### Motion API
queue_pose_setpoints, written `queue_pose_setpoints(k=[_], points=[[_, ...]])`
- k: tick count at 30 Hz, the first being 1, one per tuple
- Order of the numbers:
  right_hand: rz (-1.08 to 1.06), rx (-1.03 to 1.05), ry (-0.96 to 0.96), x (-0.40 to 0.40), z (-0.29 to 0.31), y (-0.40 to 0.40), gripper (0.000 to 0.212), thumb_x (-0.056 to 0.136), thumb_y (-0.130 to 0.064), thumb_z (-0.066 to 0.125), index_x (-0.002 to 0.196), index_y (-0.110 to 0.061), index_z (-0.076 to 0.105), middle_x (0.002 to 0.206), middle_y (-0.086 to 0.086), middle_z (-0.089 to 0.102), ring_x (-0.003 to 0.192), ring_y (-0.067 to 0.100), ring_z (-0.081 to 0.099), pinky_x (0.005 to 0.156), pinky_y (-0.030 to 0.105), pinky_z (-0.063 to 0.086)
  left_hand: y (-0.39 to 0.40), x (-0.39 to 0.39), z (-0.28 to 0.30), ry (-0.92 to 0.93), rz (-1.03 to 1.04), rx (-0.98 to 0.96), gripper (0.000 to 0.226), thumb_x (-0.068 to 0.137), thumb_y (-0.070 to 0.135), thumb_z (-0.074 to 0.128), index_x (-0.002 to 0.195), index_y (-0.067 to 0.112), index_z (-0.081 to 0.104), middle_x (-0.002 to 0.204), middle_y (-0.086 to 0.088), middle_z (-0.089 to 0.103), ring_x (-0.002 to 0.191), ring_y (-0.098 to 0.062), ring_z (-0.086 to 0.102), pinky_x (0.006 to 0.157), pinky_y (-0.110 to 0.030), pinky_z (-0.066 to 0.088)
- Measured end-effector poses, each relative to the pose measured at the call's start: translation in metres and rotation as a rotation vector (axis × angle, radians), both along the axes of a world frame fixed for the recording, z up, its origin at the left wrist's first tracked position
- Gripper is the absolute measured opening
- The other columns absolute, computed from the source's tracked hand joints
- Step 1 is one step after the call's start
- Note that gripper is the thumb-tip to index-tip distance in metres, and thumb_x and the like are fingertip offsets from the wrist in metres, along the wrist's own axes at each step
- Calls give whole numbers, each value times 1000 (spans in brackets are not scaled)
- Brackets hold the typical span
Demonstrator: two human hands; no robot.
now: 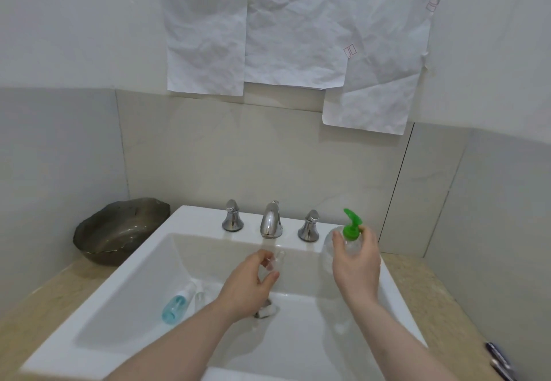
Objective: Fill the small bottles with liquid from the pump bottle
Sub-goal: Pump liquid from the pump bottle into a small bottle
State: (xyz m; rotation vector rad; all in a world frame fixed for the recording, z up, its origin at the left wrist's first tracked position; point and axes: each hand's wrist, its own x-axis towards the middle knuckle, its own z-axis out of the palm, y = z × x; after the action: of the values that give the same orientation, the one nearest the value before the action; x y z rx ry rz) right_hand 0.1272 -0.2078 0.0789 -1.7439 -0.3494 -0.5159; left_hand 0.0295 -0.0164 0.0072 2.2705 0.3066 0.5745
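At the far left, a dark translucent bowl [119, 228] sits on the beige countertop [38, 306], just beside the left rim of the white sink [185, 219]. Inside the basin, on its left slope, a small bottle with blue liquid [176, 306] lies on its side, and a second, clear small bottle [200, 298] lies just beside it to the right. Your left hand [247, 285] is over the middle of the basin, above the drain [265, 310]. Its fingers are curled, and the thumb and fingertips pinch a small clear bottle [275, 260], held tilted with its neck toward the back wall; the bottle is transparent and blurred, so its fill level cannot be determined. Behind the basin, three chrome fittings stand on the rear ledge: a left handle [232, 216], the spout [270, 220] and a right handle [310, 226]. To the right of these, the pump bottle [329, 246] stands at the right rear corner of the sink, its clear body topped by a green pump head [351, 224] whose nozzle points up and to the left. Your right hand [357, 261] grips this bottle at the shoulder, just below the pump: fingers partly spread and wrapped round the clear body, one fingertip touching the green collar. Crumpled white paper sheets [298, 37] cover the wall above the tiles. At the lower right edge, a dark pen-like object [496, 356] lies on the countertop.
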Motion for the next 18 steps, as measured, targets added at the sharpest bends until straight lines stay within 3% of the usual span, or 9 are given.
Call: queue_pose_setpoints(k=[2,5,9,15,18], points=[[39,72,-3,-15,-11,-1,11,97,-26,69,98,-30,58,100,-9,62,95,12,57,80,29,40,1,-2,0,3,9,6,25,99,33,58,123,35,52,113,19,58,56,-6,56,74,-28,52],[142,89,101,-25,-30,-4,11,97,-25,70,107,-28,65,104,-14,68,99,-3,60,85,22,42,1,-7,0,13,11,8,19,98,33,59,116,33,54,113,18,59,56,-6,55,77,-32,53],[316,-18,202,-21,-45,-7,11,95,-12,72,101,-21,69,101,-14,72,91,-20,59,78,-1,39,-2,-11,4,54,-13,-3,15,96,31,64,105,28,52,110,16,62,50,-4,56,64,-31,49],[416,-185,271,-14,-58,-6,13,93,-15,75,97,-27,70,100,-11,75,95,-3,66,79,4,43,-5,-9,5,68,-20,13,21,94,31,67,110,27,54,108,19,65,52,-4,54,68,-32,51],[486,-255,329,-11,-63,-5,14,92,-16,76,99,-28,70,103,-12,75,102,3,68,86,16,46,-5,-9,4,50,-28,31,22,93,32,69,109,29,55,108,20,66,52,-6,53,67,-31,51]])
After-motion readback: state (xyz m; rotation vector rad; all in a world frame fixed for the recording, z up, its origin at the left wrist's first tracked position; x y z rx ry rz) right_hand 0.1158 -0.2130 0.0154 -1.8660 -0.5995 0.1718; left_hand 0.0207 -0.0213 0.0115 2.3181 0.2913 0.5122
